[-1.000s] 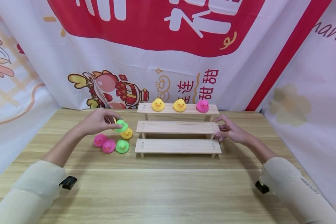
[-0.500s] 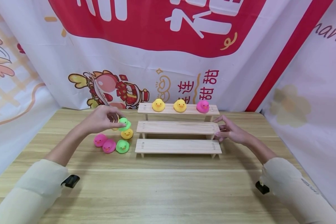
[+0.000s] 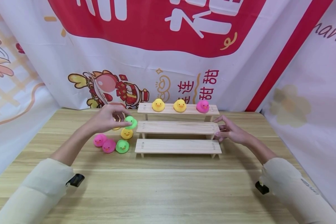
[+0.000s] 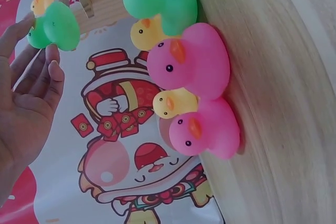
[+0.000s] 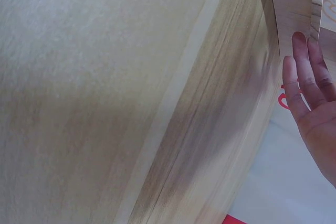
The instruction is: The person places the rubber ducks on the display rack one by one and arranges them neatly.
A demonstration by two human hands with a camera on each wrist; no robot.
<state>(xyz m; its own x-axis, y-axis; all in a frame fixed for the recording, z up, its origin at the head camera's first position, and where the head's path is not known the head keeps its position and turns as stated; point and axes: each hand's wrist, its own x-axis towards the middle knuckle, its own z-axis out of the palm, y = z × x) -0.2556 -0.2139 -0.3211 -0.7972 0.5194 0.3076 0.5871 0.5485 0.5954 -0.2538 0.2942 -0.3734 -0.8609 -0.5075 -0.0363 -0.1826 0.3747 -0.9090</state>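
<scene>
My left hand (image 3: 109,119) pinches a green rubber duck (image 3: 131,122) between thumb and fingers, by the left end of the middle step of a wooden three-step display rack (image 3: 176,127). In the left wrist view the same green duck (image 4: 56,27) sits at the fingertips. At the rack's right end, my right hand (image 3: 233,132) touches the side with its fingertips. The right wrist view has its fingers (image 5: 307,77) fairly straight against the wood. Along the top step stand two yellow ducks (image 3: 158,105) and a pink duck (image 3: 203,106).
Left of the rack, on the wooden table (image 3: 162,189), sit two pink ducks (image 3: 109,146), another green duck (image 3: 122,146) and a yellow duck (image 3: 127,133). Another yellow duck (image 3: 116,127) is partly hidden behind my left hand. A printed cloth (image 3: 145,59) hangs behind.
My left hand has carried the green duck to the right and slightly up, from over the yellow duck to the rack's left end. The right hand stays in place.
</scene>
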